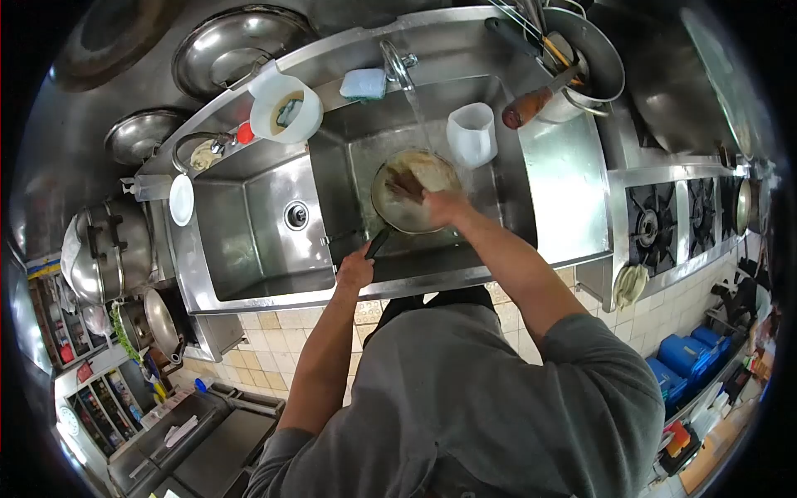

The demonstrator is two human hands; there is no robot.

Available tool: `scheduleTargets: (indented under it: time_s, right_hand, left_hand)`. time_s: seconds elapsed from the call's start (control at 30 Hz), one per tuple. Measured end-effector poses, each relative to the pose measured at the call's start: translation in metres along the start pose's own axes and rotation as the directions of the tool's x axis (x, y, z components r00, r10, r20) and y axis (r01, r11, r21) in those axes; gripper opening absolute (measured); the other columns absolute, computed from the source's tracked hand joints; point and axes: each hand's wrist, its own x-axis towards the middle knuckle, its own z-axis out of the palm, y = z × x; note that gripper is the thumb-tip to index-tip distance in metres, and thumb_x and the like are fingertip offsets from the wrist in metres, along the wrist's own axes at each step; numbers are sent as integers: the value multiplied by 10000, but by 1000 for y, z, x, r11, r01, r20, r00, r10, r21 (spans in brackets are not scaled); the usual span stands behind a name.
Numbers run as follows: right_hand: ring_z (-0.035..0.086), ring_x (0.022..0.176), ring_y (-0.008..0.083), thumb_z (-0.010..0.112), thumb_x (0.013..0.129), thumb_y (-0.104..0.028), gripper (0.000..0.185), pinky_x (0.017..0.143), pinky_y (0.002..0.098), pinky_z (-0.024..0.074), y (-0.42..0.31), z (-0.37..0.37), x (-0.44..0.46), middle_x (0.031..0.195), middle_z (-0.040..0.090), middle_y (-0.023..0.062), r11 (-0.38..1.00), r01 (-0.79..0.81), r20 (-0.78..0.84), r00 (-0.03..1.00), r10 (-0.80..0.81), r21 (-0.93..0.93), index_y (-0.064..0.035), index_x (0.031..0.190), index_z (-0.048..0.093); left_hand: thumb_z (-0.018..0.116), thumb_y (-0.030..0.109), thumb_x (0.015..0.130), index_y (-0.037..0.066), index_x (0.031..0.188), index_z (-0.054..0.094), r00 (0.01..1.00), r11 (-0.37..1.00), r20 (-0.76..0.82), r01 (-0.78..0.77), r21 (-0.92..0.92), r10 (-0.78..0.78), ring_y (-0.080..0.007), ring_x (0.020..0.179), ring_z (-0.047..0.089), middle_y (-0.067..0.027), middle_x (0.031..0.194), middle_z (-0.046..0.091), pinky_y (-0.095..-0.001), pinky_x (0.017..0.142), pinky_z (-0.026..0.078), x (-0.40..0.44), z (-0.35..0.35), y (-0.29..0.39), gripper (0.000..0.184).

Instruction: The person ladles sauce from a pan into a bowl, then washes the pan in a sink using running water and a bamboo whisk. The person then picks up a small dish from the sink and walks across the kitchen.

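Observation:
A round frying pan [384,206] sits in the right-hand sink basin, under running water. Its black handle [378,241] points toward me, and my left hand [354,270] is closed around it at the basin's front edge. Inside the pan, my right hand [445,207] grips a brown bristled brush [404,186], smeared by motion, against the wet, cloudy inner surface. Water falls from the metal faucet [397,68] at the back. A translucent white plastic jug [471,137] stands to the right of the pan within the same basin.
Along the back ledge are a sponge [363,84] and a white tub [286,108] holding liquid and a cloth. A pot [602,62] of utensils stands at the right rear. The left basin [278,207] has a drain; stove burners [649,224] lie to the right.

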Motion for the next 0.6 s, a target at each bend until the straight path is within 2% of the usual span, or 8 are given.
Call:
scheduleTargets:
  time_s: [0.17, 0.27, 0.33, 0.4, 0.47, 0.5, 0.57, 0.6]
  right_hand:
    - [637, 1183, 365, 524, 915, -228, 431, 960, 454, 523, 13, -6, -60, 1263, 672, 172, 980, 180, 152, 974, -166, -87, -113, 1321, 616]
    - [642, 1173, 373, 534, 912, -231, 461, 957, 452, 525, 66, 14, -48, 1275, 664, 189, 998, 56, -12, 998, -56, 22, -82, 1345, 582]
    - [637, 1188, 370, 560, 904, -236, 539, 958, 468, 522, 64, 22, -55, 1291, 653, 200, 974, -210, -54, 975, 215, 84, -76, 1417, 518]
    - [641, 1179, 372, 577, 901, -228, 621, 967, 463, 522, 35, 48, -32, 1306, 652, 183, 989, -94, -25, 995, 98, 118, -112, 1497, 444]
    - [674, 1113, 339, 610, 903, -256, 675, 884, 450, 562, -8, 34, -36, 1274, 674, 161, 969, 43, 84, 994, -65, 243, -108, 1529, 407]
    - [674, 1113, 339, 610, 903, -256, 675, 884, 450, 562, -13, 27, -39, 1274, 674, 161, 965, 38, 80, 995, -61, 258, -108, 1529, 407]
    - [682, 1052, 286, 641, 895, -305, 656, 775, 426, 586, -11, 16, -42, 1222, 686, 142, 733, -62, 151, 987, -56, 678, -101, 1489, 451]
    - [668, 1044, 246, 667, 886, -336, 636, 696, 410, 591, 16, 20, -27, 1167, 691, 145, 691, -109, 164, 986, -15, 715, -102, 1451, 491]
  left_hand:
    - [580, 252, 974, 277, 1560, 355, 994, 997, -82, -77, -5, 77, -394, 1263, 572, -199, 1353, 611, -456, 1086, 459, 1, 9, -4, 628]
    - [595, 254, 966, 218, 1549, 374, 994, 998, -91, -63, 2, 63, -400, 1239, 588, -206, 1332, 623, -460, 1075, 464, -8, -2, 3, 624]
    - [611, 258, 958, 169, 1515, 430, 993, 998, -112, -17, 54, 23, -398, 1233, 592, -204, 1320, 631, -463, 1067, 468, -12, -3, 10, 592]
    - [616, 266, 956, 144, 1481, 468, 997, 1000, -77, 5, 30, -2, -400, 1231, 592, -212, 1306, 636, -467, 1065, 469, -21, -14, 19, 559]
    - [621, 274, 953, 119, 1447, 507, 999, 1000, -45, 19, 18, -18, -403, 1230, 592, -221, 1293, 641, -472, 1064, 469, -18, -13, 16, 530]
    - [627, 270, 949, 98, 1386, 556, 990, 1000, -138, -20, -20, 17, -414, 1221, 588, -235, 1266, 646, -479, 1046, 470, -14, -3, 7, 475]
    - [633, 265, 945, 77, 1326, 605, 973, 996, -222, -73, -47, 61, -425, 1213, 585, -250, 1239, 651, -487, 1028, 471, -7, 2, 2, 425]
    - [643, 284, 942, 59, 1317, 605, 986, 998, -166, -34, -44, 26, -424, 1200, 597, -252, 1221, 660, -486, 1032, 474, -10, -2, 5, 439]
